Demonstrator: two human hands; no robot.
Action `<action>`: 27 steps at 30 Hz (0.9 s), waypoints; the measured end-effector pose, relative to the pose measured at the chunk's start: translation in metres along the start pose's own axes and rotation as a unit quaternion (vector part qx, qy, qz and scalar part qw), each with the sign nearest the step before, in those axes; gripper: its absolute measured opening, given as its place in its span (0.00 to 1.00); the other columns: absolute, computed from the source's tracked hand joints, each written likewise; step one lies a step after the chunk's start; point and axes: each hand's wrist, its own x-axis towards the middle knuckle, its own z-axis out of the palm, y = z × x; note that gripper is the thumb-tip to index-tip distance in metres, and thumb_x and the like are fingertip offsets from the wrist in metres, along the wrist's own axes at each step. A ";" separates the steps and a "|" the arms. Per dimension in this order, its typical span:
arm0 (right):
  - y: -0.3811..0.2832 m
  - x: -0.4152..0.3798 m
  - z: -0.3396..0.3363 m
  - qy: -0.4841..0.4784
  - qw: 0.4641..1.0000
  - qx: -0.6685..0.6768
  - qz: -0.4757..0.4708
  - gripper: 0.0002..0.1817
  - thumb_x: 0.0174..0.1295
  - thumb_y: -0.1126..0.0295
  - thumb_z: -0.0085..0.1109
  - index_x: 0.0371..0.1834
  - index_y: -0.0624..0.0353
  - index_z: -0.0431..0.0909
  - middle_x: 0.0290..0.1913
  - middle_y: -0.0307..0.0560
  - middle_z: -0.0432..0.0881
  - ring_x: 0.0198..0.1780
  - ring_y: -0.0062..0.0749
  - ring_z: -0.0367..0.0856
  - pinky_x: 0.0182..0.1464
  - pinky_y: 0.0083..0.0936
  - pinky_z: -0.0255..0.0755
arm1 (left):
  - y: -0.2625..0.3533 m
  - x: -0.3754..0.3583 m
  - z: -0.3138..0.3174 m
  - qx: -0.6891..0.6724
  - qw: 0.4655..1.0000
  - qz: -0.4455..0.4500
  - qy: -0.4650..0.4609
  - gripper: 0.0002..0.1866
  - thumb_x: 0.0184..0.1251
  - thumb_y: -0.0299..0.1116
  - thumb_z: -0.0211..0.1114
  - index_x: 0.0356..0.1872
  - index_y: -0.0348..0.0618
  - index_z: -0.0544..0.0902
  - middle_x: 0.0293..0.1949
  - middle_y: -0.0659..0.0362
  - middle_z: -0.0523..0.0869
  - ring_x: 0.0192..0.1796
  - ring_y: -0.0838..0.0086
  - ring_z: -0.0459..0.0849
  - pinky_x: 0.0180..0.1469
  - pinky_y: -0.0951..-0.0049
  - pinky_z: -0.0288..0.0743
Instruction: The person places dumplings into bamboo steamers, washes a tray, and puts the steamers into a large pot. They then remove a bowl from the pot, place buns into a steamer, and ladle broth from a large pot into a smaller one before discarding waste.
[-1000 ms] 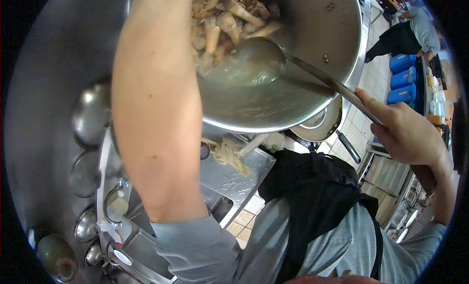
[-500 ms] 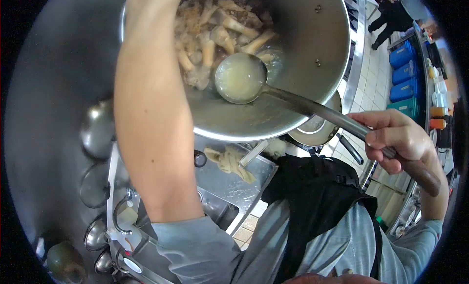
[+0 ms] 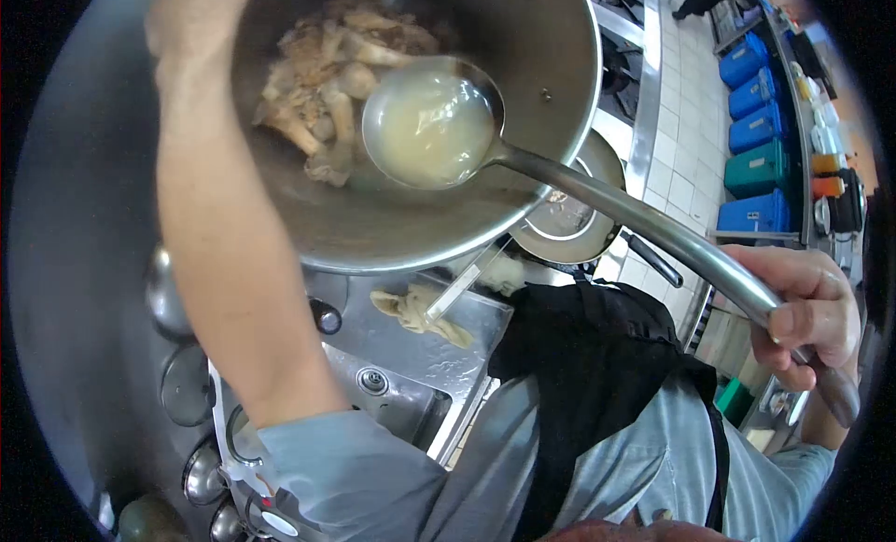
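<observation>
My right hand [image 3: 810,309] is closed around the long handle of a steel ladle [image 3: 635,211]. The ladle's bowl, full of cloudy pale-yellow broth [image 3: 439,122], is over the inside of a large metal stockpot [image 3: 551,85]. Several cooked bones [image 3: 327,94] with bits of meat lie deeper in the pot. My left forearm reaches up along the pot's left side. My left hand [image 3: 198,15] is at the top edge of the view beside the pot's rim, its fingers blurred and cut off.
Below the pot is a steel sink counter [image 3: 373,346] with a crumpled cloth [image 3: 425,316]. A frying pan [image 3: 569,234] sits right of the pot, by the stove [image 3: 621,71]. Blue bins [image 3: 754,136] line the far right; ladles [image 3: 203,472] hang at left.
The ladle of broth has risen out of the pot toward me, its bowl now looking larger. My right hand has moved right and down. The pot and my left arm appear farther left in view.
</observation>
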 end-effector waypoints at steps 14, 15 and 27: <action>0.048 -0.098 -0.032 0.159 0.980 0.101 0.063 0.44 0.47 0.72 0.72 0.69 0.82 0.66 0.19 0.55 0.82 0.13 0.25 0.78 0.13 0.18 0.68 | -0.091 0.105 0.109 0.054 0.985 0.155 -0.046 0.27 0.69 0.57 0.66 0.52 0.41 0.86 0.47 0.44 0.90 0.53 0.48 0.87 0.55 0.55 0.79; 0.054 -0.099 -0.035 0.158 0.979 0.116 0.056 0.44 0.47 0.73 0.71 0.69 0.82 0.66 0.19 0.55 0.82 0.13 0.25 0.78 0.13 0.19 0.68 | -0.091 0.107 0.111 0.071 0.985 0.143 -0.067 0.28 0.69 0.57 0.66 0.53 0.42 0.85 0.48 0.44 0.90 0.53 0.48 0.87 0.55 0.55 0.79; 0.105 -0.046 -0.036 0.171 0.975 0.141 0.015 0.43 0.47 0.65 0.63 0.68 0.81 0.70 0.18 0.48 0.78 0.10 0.22 0.70 0.11 0.19 0.61 | -0.161 0.137 0.179 0.091 0.966 0.085 -0.226 0.28 0.68 0.55 0.66 0.55 0.41 0.85 0.53 0.44 0.88 0.58 0.48 0.85 0.61 0.53 0.76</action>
